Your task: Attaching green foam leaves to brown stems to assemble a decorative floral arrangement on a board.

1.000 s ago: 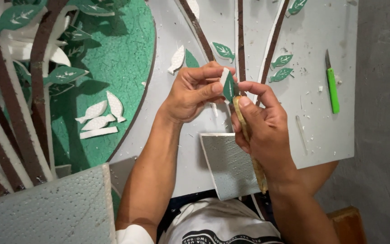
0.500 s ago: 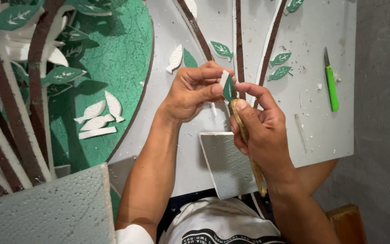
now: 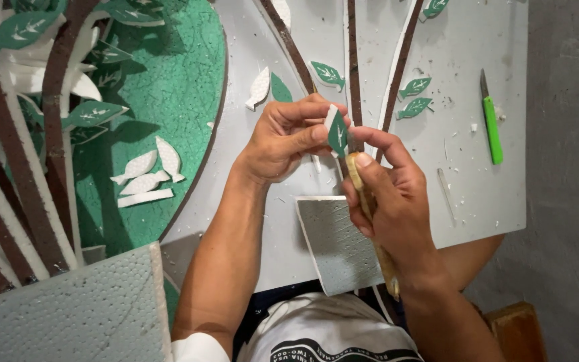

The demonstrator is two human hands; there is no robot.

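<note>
My left hand (image 3: 286, 137) pinches a small green foam leaf (image 3: 336, 132) with white edges, held upright above the white board (image 3: 450, 154). My right hand (image 3: 387, 194) grips a tan wooden-handled tool (image 3: 370, 214), its tip by the leaf, forefinger touching the leaf's right side. Brown foam branches (image 3: 350, 40) and glued green leaves (image 3: 328, 74) run across the board just beyond my hands.
A green-handled cutter (image 3: 492, 127) lies on the board's right. A small square foam piece (image 3: 340, 245) sits below my hands. A green foam disc (image 3: 169, 114) with loose white leaf cutouts (image 3: 145, 177) lies left, a grey foam block (image 3: 61, 308) at lower left.
Both hands stay over the same spot; the leaf has turned slightly between my fingers and the tool has shifted a little against it.
</note>
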